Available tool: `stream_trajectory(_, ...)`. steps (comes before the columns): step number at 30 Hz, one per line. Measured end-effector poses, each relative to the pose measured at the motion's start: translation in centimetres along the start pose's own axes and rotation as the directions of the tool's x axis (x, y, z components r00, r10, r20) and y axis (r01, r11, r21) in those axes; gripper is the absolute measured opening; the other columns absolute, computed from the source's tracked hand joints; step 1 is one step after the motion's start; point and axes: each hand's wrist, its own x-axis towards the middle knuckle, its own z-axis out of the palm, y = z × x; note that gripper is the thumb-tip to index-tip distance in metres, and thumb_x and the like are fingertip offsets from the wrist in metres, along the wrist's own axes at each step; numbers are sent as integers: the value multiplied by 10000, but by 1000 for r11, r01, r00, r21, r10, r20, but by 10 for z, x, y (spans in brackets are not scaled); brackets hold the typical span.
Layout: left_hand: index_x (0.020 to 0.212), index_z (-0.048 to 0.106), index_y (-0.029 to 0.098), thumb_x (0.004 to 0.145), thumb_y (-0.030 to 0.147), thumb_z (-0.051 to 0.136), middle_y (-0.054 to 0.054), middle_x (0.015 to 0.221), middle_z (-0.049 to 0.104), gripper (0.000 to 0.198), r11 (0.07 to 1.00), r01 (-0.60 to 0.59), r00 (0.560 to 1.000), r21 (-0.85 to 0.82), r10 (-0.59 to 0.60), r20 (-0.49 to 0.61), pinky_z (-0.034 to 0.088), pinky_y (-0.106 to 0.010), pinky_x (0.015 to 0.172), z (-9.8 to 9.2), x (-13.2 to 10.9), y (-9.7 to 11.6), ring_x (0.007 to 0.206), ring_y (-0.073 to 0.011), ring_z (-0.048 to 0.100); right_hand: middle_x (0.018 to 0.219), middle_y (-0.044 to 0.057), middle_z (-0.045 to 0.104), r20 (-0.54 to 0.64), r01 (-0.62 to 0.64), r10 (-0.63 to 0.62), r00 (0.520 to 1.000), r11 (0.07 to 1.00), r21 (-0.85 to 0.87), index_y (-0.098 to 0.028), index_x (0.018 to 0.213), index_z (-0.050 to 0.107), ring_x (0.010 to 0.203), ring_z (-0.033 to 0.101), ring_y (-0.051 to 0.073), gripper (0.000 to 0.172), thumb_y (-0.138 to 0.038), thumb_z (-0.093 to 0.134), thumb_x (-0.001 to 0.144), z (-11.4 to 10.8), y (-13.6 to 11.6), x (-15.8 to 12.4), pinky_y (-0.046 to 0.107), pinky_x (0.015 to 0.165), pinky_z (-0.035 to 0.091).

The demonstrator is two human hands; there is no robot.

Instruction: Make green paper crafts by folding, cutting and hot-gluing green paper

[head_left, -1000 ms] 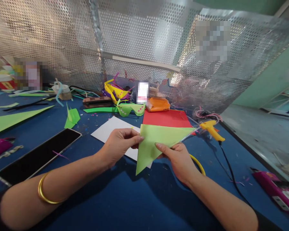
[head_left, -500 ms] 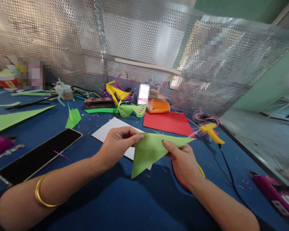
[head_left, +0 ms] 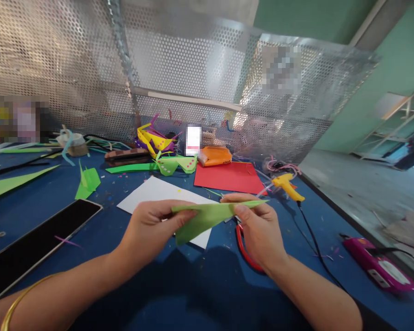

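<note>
A folded piece of light green paper is held up between both hands over the blue table. My left hand pinches its left end between thumb and fingers. The right end is gripped by my right hand, thumb on the near face and fingers behind. Below the paper lies a white sheet, partly covered by my left hand. Red-handled scissors rest on the table beside my right hand, which hides part of them.
Behind are a red sheet, green paper glasses, and an orange pouch. A yellow glue gun and purple power strip stand right. At left lie a phone-like black slab and green paper scraps.
The green paper has tilted so its face looks narrower, and both hands turned with it. My left hand came lower and left in view. The camera view shifted right.
</note>
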Motion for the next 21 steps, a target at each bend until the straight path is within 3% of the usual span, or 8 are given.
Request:
stream_trajectory(3,774,798,328,706,235,736,18,813,779,131,992,-88,996,87,91,-27,546,-255,661,-2,-5,7,740,-202,707,812,12,738,31,126,-124,992,990,-56,-280,729,779,833,644,189,67,-229,739,745,-2,-10,0,310,733,509)
stream_trajectory(5,752,798,335,686,252,748,16,796,777,118,994,-62,997,86,65,-40,547,-270,647,-2,-6,9,732,-218,705,801,13,728,43,145,-142,989,986,-84,-288,722,779,824,638,194,86,-222,733,752,-2,-14,0,319,727,504)
stream_trajectory(8,723,801,306,646,298,775,-8,761,774,82,999,51,998,18,-50,-44,534,-285,612,-1,-4,9,721,-239,688,805,27,724,28,69,-67,997,994,-83,-271,732,778,797,633,203,47,-278,736,751,-1,-15,-1,332,709,507)
stream_trajectory(11,778,801,269,654,354,790,-26,734,761,150,983,166,985,-75,-169,-24,494,-263,583,-1,0,4,694,-214,653,751,43,714,15,-74,75,997,996,-40,-237,787,774,704,621,197,157,-376,702,777,0,-13,1,337,663,507)
stream_trajectory(15,770,785,203,703,393,766,-52,719,743,203,927,350,935,-131,-337,111,446,-229,556,-2,6,-4,630,-167,615,615,15,649,-33,-129,127,991,990,-59,-197,664,722,566,544,147,197,-373,722,752,-2,-12,6,292,568,447)
stream_trajectory(18,820,780,185,720,424,745,-63,726,736,261,905,400,909,-146,-372,188,451,-230,566,-1,9,-6,627,-164,614,551,-3,601,-37,-167,165,986,983,-76,-181,554,660,527,512,129,260,-365,744,719,-4,-9,11,282,550,429)
stream_trajectory(21,839,780,176,740,448,719,-66,708,728,296,911,391,913,-127,-367,179,457,-241,570,0,11,-7,622,-170,614,551,-1,611,-19,-193,192,981,977,-94,-176,553,671,522,519,127,264,-376,747,708,-6,-7,13,288,569,446)
